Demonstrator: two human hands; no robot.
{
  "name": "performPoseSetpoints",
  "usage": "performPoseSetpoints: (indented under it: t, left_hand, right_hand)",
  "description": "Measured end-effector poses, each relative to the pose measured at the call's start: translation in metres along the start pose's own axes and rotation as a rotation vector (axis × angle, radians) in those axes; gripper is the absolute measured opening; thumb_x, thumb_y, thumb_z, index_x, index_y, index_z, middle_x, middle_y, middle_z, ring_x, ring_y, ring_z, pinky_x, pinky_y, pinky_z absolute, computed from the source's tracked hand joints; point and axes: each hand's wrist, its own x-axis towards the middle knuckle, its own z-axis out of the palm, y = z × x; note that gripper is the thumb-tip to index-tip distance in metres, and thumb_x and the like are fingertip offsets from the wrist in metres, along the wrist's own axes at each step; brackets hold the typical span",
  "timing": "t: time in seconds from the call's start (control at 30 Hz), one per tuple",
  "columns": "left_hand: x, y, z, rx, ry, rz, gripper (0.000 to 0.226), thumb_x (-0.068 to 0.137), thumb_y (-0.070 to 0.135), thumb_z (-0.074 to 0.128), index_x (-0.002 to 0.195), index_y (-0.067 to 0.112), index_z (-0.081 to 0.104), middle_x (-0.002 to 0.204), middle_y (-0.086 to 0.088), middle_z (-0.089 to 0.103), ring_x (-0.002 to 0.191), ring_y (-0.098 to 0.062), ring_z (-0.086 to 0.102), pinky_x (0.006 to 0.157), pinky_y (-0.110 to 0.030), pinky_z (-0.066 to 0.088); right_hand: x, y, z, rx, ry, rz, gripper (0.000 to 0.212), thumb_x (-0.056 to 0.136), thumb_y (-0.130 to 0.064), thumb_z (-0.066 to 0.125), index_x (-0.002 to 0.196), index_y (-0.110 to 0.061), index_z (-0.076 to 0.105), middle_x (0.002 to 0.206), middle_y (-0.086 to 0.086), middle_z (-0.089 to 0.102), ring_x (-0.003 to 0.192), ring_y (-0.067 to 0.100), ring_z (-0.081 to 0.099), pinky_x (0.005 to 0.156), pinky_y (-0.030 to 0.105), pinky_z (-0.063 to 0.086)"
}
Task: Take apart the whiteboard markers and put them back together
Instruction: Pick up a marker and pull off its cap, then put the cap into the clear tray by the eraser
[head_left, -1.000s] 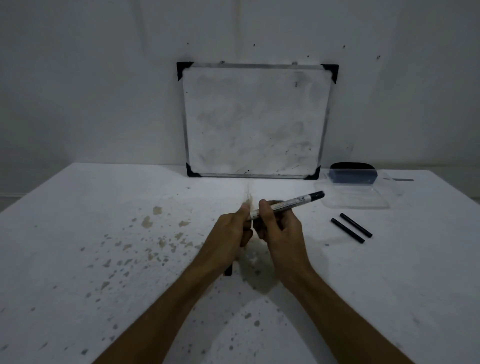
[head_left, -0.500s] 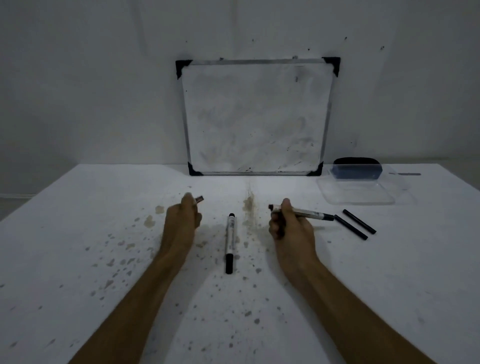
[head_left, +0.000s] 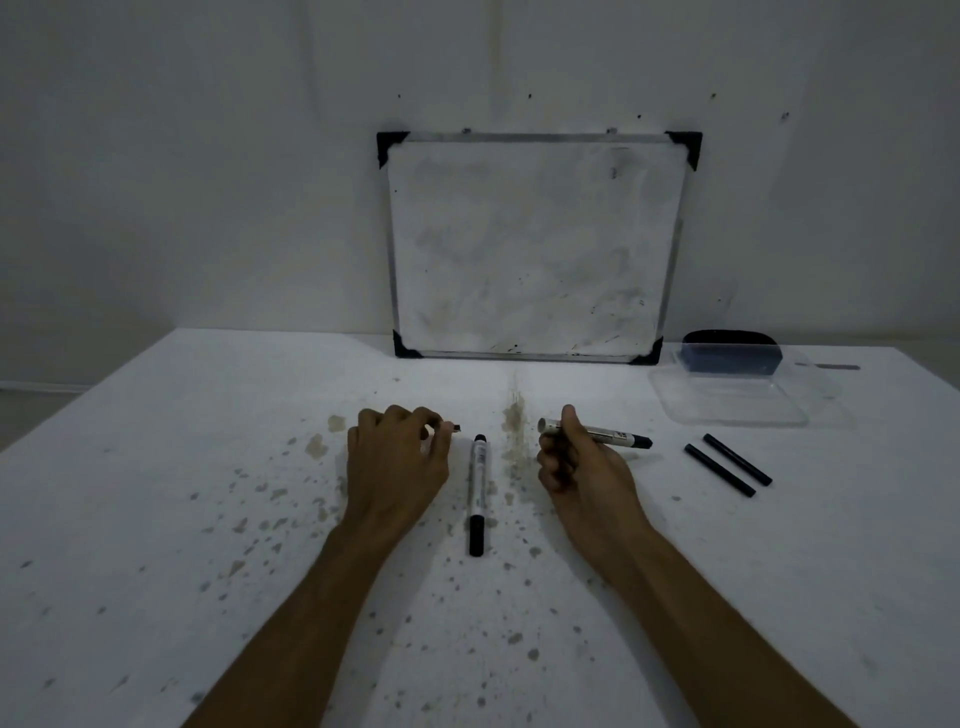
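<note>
We see a stained white table (head_left: 156, 519) against a plain grey wall (head_left: 182, 182). Our left hand (head_left: 397, 457) pinches a small dark marker piece (head_left: 457, 428); our right hand (head_left: 576, 462) grips a slim white marker barrel (head_left: 608, 432).

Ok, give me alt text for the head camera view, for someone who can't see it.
Over a stained white table, the right hand holds an opened white marker barrel while the left hand pinches a small dark end piece. A second white-and-black whiteboard marker lies between them, two loose black sticks to the right, a smudged whiteboard behind.
</note>
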Motion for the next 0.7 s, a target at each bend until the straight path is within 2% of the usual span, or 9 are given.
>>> performPoseSetpoints:
  t: [0.17, 0.23, 0.3, 0.4, 0.47, 0.57, 0.63, 0.7]
  left_hand:
    - [0.000, -0.010, 0.009, -0.060, -0.040, -0.026, 0.029, 0.096, 0.038, 0.062, 0.114, 0.021, 0.077, 0.113, -0.007, 0.068, 0.105, -0.027, 0.057, 0.091, -0.042, 0.048]
    - [0.000, -0.008, 0.009, -0.029, -0.042, -0.027, 0.037, 0.095, 0.040, 0.062, 0.125, 0.019, 0.072, 0.120, -0.009, 0.068, 0.110, -0.028, 0.058, 0.094, -0.042, 0.048]
    - [-0.002, -0.002, 0.007, -0.113, -0.024, -0.028, 0.042, 0.096, 0.037, 0.063, 0.133, 0.016, 0.065, 0.125, -0.009, 0.066, 0.114, -0.026, 0.057, 0.097, -0.039, 0.047]
    - [-0.006, 0.029, -0.007, -0.565, -0.030, -0.109, 0.031, 0.103, 0.031, 0.057, 0.131, 0.019, 0.062, 0.125, -0.002, 0.065, 0.112, -0.018, 0.063, 0.095, -0.032, 0.054]
    - [-0.009, 0.056, -0.018, -1.013, -0.154, -0.256, 0.028, 0.107, 0.029, 0.047, 0.123, 0.016, 0.066, 0.123, -0.004, 0.070, 0.115, -0.022, 0.068, 0.099, -0.033, 0.055]
    - [-0.016, 0.083, -0.030, -1.699, -0.375, -0.592, 0.049, 0.109, 0.038, 0.038, 0.122, 0.001, 0.067, 0.125, -0.020, 0.072, 0.121, -0.032, 0.066, 0.106, -0.041, 0.050]
    - [-0.022, 0.085, -0.031, -1.917, -0.519, -0.729, 0.061, 0.107, 0.046, 0.036, 0.130, -0.004, 0.063, 0.128, -0.023, 0.070, 0.125, -0.036, 0.063, 0.112, -0.044, 0.045]
    - [-0.026, 0.083, -0.029, -2.062, -0.623, -0.753, 0.067, 0.106, 0.049, 0.031, 0.135, -0.005, 0.059, 0.134, -0.024, 0.066, 0.130, -0.037, 0.060, 0.118, -0.046, 0.038]
  right_hand:
    - [-0.001, -0.002, -0.003, 0.023, -0.042, 0.022, 0.029, 0.098, -0.031, 0.062, 0.086, -0.006, 0.067, 0.071, 0.003, 0.061, 0.053, 0.010, 0.048, 0.048, 0.021, 0.039]
    - [-0.002, -0.002, -0.003, 0.033, -0.052, 0.028, 0.028, 0.098, -0.031, 0.062, 0.086, -0.006, 0.066, 0.071, 0.002, 0.060, 0.052, 0.009, 0.047, 0.047, 0.021, 0.038]
    - [-0.002, -0.004, -0.004, 0.034, -0.053, 0.022, 0.028, 0.099, -0.030, 0.062, 0.086, -0.006, 0.066, 0.072, 0.003, 0.060, 0.052, 0.009, 0.046, 0.046, 0.021, 0.038]
    - [-0.006, -0.006, -0.003, -0.024, -0.030, -0.034, 0.026, 0.098, -0.030, 0.064, 0.090, -0.005, 0.065, 0.074, 0.006, 0.060, 0.053, 0.010, 0.048, 0.047, 0.022, 0.040]
    - [-0.014, -0.009, 0.001, -0.118, -0.010, -0.106, 0.027, 0.098, -0.032, 0.065, 0.097, -0.005, 0.064, 0.076, 0.006, 0.061, 0.056, 0.010, 0.050, 0.050, 0.023, 0.043]
    - [-0.034, -0.022, 0.013, -0.306, -0.017, -0.299, 0.027, 0.098, -0.034, 0.064, 0.100, -0.006, 0.066, 0.075, 0.004, 0.066, 0.064, 0.010, 0.060, 0.058, 0.024, 0.051]
    - [-0.053, -0.027, 0.022, -0.480, -0.021, -0.535, 0.018, 0.098, -0.030, 0.064, 0.099, -0.012, 0.066, 0.078, -0.001, 0.072, 0.073, 0.008, 0.069, 0.066, 0.022, 0.057]
    - [-0.066, -0.018, 0.027, -0.745, -0.098, -0.735, 0.007, 0.098, -0.027, 0.064, 0.095, -0.021, 0.061, 0.077, -0.004, 0.070, 0.074, 0.007, 0.071, 0.068, 0.018, 0.057]
